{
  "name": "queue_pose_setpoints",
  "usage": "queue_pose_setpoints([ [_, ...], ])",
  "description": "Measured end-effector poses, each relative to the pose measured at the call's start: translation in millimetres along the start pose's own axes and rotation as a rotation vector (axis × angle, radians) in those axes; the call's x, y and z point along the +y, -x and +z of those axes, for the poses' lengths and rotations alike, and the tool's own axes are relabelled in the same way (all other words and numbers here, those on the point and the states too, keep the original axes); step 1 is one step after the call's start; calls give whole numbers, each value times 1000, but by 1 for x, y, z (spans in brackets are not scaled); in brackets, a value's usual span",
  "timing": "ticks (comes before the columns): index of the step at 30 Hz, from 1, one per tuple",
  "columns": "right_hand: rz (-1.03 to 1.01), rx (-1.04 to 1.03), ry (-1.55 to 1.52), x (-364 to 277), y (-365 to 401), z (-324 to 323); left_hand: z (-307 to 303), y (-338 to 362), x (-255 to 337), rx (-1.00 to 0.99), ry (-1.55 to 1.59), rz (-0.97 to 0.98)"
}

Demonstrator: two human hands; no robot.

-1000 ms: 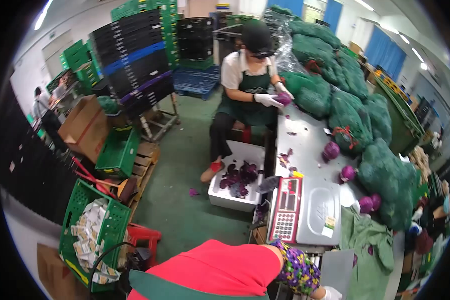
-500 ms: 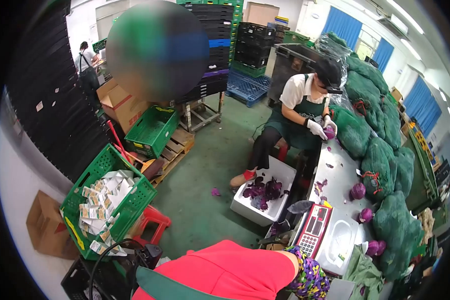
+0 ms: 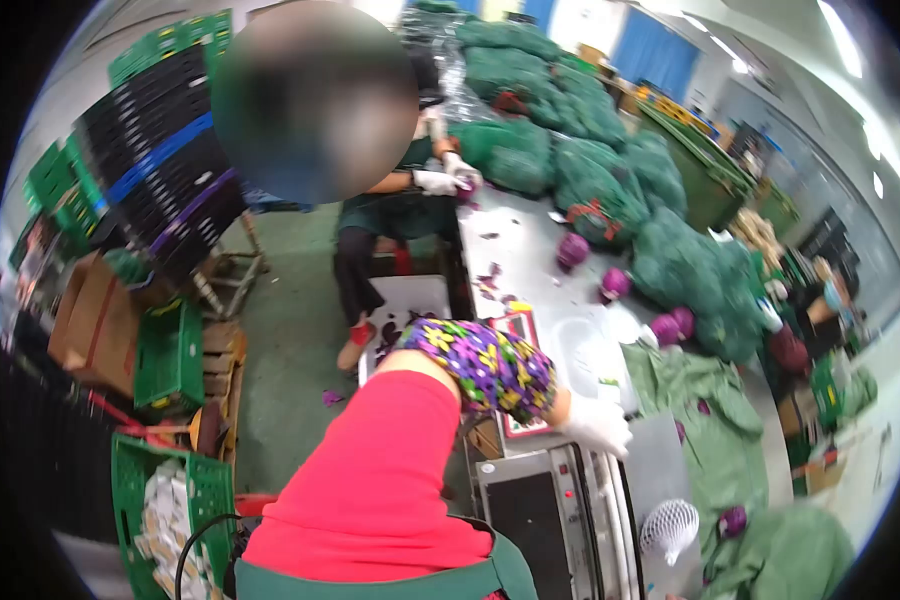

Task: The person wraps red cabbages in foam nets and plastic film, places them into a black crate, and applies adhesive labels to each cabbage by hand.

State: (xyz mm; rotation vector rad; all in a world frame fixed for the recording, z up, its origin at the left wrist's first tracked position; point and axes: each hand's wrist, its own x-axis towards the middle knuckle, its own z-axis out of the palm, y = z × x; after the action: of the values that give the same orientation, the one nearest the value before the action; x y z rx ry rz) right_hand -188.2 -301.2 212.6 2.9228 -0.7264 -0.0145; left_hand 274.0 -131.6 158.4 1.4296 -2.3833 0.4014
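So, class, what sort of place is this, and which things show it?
Probably a produce packing workshop: bulging green net sacks crowd a metal bench, loose purple cabbages lie beside them, and crates stand stacked opposite.

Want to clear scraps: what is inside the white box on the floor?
Purple leaves show inside the white box. The flowered sleeve hides part of it, so anything there, or beneath the leaves, can't be seen.

Ceiling lights glare upper right; edges bow into black; a round patch blurs.
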Motion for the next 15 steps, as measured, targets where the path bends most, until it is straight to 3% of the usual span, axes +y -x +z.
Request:
queue_pose_setpoints([
  [2, 60, -159, 33, -7, 21, -8, 13, 7, -13, -86, 18, 48],
  [3, 34, -82, 41, 1, 35, 4, 3, 7, -14, -133, 69, 44],
  [4, 107, -181, 114, 14, 43, 22, 7, 9, -21, -5, 83, 114],
  [5, 59, -112, -9, 30, 52, 45, 11, 12, -28, 117, 137, 168],
  [6, 43, 53, -29, 30, 55, 59, 4, 7, -29, -70, 185, 98],
  [9, 151, 66, -88, -5, 50, 26, 28, 2, -38, -341, 218, 62],
  [11, 169, 95, -144, -11, 45, 19, 23, -4, -38, -400, 56, 145],
  [15, 168, 110, -54, -14, 41, 18, 11, -19, -24, -408, 37, 102],
])
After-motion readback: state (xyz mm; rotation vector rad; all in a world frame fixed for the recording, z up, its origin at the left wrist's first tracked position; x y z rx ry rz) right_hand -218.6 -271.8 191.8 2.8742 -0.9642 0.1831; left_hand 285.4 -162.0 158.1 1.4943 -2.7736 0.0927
